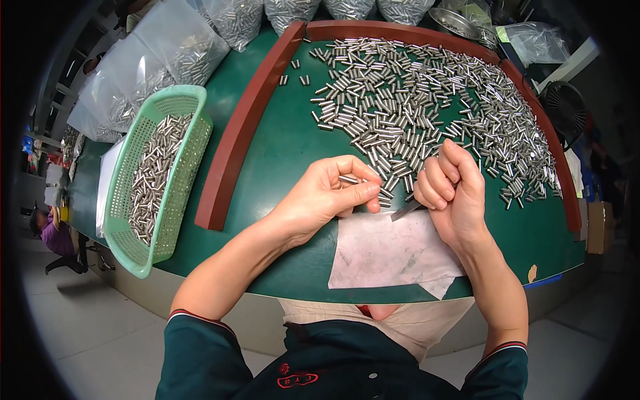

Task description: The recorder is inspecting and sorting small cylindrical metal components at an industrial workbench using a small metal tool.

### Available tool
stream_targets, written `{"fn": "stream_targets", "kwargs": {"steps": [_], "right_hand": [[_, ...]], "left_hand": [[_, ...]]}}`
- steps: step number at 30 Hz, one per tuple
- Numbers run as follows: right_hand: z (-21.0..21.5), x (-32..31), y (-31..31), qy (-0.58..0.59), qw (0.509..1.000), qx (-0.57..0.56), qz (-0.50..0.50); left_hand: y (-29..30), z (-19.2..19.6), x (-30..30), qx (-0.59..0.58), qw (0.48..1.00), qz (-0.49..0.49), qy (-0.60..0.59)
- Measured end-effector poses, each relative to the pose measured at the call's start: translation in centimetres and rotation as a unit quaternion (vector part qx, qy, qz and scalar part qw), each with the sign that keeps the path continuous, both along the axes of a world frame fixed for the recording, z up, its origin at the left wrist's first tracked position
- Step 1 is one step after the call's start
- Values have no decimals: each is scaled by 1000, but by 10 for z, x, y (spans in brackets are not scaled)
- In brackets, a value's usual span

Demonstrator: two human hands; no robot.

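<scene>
On the green tabletop (280, 147), a reddish-brown frame (243, 127) borders a wide heap of small metal pins (427, 100). The left hand (327, 193) pinches one pin (348, 179) between thumb and fingertips at the heap's near edge. The right hand (450, 183) is curled in a fist around a thin flat metal tool (407, 211), whose tip lies over a pale sheet of paper (390, 253). To the left, a green perforated basket (157, 177) holds more pins, with clear bags of pins (167, 53) behind it.
</scene>
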State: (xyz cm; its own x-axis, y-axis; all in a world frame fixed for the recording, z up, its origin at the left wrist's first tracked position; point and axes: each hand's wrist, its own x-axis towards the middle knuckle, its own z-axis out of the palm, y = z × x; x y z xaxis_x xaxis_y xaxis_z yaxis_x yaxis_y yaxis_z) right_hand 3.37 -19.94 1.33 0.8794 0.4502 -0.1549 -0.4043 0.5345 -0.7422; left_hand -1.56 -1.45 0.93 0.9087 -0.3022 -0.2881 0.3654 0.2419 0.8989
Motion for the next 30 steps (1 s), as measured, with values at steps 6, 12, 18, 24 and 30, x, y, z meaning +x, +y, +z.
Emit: {"fn": "stream_targets", "kwargs": {"steps": [6,12,18,24,30], "right_hand": [[1,-1,0,-4,1000,1,-6],[3,-6,1,-17,1000,-3,-3],[1,-8,-1,-36,999,-5,-13],[7,-21,5,-130,990,-41,-16],[0,-26,10,-208,978,-19,-28]], "left_hand": [[-3,3,-1,21,1000,-9,2],[3,-4,-1,-65,995,-28,65],[-10,1,-6,103,994,-21,-27],[-26,-8,-18,422,851,-52,-310],[-27,-18,-18,424,813,-11,-399]]}}
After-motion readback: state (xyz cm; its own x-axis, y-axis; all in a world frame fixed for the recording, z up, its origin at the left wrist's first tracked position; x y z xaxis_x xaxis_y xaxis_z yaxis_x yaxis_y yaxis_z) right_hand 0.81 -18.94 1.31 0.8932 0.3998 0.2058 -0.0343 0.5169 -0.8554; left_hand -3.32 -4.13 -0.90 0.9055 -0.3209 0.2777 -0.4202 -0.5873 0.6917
